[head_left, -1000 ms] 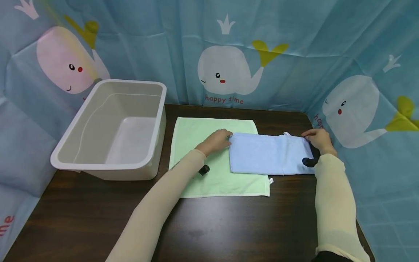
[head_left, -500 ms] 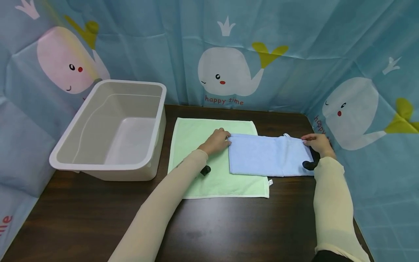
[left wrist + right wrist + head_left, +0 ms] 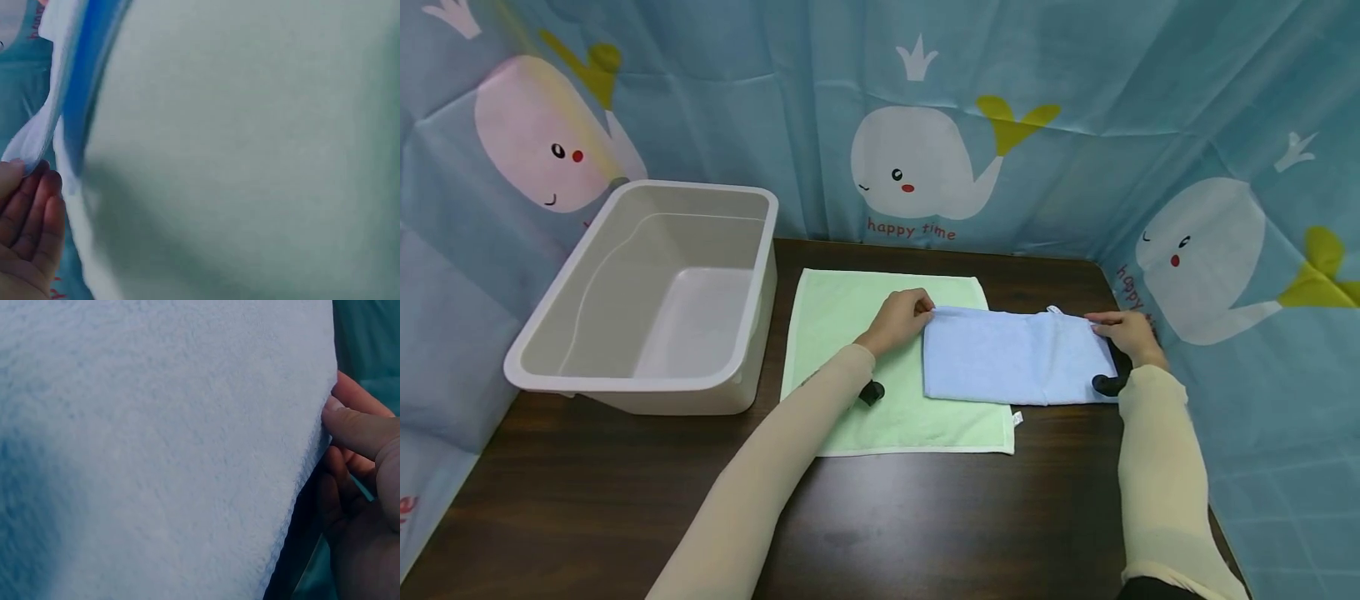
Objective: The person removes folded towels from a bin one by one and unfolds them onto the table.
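Observation:
A light blue towel (image 3: 985, 354), folded into a long rectangle, lies partly over a flat pale green towel (image 3: 842, 312) and partly on the table. Its far left corner is pinched between the thumb and fingers of my left hand (image 3: 898, 321); in the left wrist view that corner of the blue towel (image 3: 31, 140) is lifted off the green one. At the far right corner, my right hand (image 3: 1131, 335) pinches the edge, thumb on top, as the right wrist view shows with the blue towel (image 3: 187, 437) filling most of it.
A grey-white plastic tub (image 3: 748, 342) stands at the left of the dark wooden table (image 3: 880, 533). Behind and to both sides hangs a blue curtain (image 3: 760, 125) printed with whales. Black wrist cameras sit under both wrists.
My left fingers have shifted slightly on the blue towel's corner. The right hand has come slightly nearer. Both towels lie nearly where they were.

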A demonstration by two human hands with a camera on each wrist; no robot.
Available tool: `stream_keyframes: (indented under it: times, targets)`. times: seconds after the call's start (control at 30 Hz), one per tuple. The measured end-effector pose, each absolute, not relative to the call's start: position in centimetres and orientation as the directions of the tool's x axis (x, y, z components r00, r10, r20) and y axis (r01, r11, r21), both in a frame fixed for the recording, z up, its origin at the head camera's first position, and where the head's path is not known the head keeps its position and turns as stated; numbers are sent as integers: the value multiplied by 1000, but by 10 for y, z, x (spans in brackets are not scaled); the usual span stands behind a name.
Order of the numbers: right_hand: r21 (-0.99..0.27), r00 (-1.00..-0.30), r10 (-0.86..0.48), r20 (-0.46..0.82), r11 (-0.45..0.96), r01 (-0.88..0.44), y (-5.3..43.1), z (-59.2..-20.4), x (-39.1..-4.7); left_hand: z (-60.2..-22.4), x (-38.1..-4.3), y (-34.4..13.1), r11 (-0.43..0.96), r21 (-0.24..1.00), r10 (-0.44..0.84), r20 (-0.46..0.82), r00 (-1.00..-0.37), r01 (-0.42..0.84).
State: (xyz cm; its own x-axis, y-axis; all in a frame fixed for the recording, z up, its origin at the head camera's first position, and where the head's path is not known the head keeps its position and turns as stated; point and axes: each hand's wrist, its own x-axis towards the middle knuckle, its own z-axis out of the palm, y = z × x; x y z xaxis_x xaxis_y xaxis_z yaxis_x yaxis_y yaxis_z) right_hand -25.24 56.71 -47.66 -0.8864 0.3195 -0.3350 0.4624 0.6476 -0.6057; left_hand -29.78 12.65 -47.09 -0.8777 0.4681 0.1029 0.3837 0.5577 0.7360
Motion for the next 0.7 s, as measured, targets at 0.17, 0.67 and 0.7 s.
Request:
stream_keyframes:
  times: [0.17, 0.67, 0.7]
  targets:
    - [-587, -885, 307, -351, 663, 463, 570, -475, -251, -452, -284, 127, 454, 750, 545, 193, -816, 481]
    - [-512, -865, 186, -465, 740, 435, 574, -460, -252, -416, -182, 116, 35, 676, 941, 225, -252, 736]
    - [-510, -864, 176, -472, 745, 430, 574, -460, -252, -418, -176, 114, 23, 670, 954, 208, -218, 742]
